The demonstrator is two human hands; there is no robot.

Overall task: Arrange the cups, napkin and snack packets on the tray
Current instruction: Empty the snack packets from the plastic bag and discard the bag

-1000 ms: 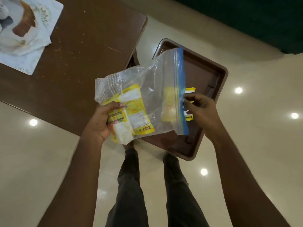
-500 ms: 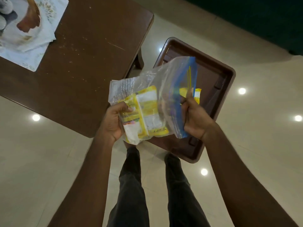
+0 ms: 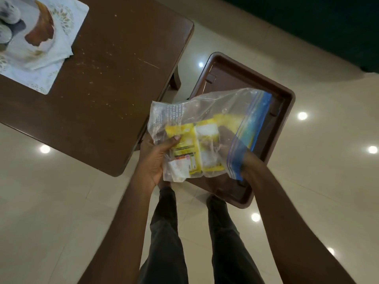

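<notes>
My left hand grips the lower left of a clear zip bag with a blue seal strip, held above the brown tray. Inside the bag lie yellow snack packets. My right hand is inside the bag through its mouth, seen through the plastic, with its fingers against the packets; whether they grip one is unclear. On the table at the far left a white napkin lies on a placemat, with pale cups partly cut off by the frame.
The dark wooden table fills the upper left, its corner close to the tray. The tray's support is hidden. My legs stand on a glossy beige tiled floor. A dark wall runs along the top right.
My right hand, which pinched a yellow packet at the bag's mouth, has gone inside the bag. The bag has tilted, its mouth now facing right and down. The left hand keeps its grip.
</notes>
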